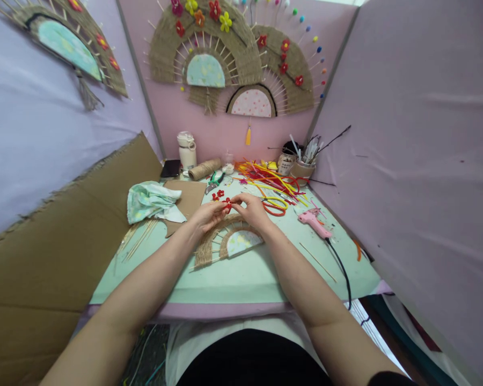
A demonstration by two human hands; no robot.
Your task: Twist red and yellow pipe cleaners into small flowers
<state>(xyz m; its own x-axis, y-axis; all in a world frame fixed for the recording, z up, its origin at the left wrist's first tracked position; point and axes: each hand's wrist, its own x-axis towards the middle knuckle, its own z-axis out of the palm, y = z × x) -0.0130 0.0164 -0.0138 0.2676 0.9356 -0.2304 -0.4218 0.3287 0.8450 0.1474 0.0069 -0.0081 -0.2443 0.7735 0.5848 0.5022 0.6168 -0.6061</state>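
Pink back wall (221, 131), pale lilac left wall (32, 134), creased mauve right wall (418, 161), brown cardboard panel (44, 257), mint-green table (241, 280), dark floor (145, 351) below.

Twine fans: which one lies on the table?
The fan by the left hand and right hand. It alone lies on the table; the left-wall fan and both back-wall fans hang up.

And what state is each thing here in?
Small red fuzzy flower: held by the left fingers and right fingers
Half-round brown twine fan: lying flat
Pink glue gun: lying on its side, power unclear
Mint patterned cloth: crumpled
Cream bottle: upright, lid on
Green-handled metal cutters: lying, open or shut unclear
Brown twine roll: on its side
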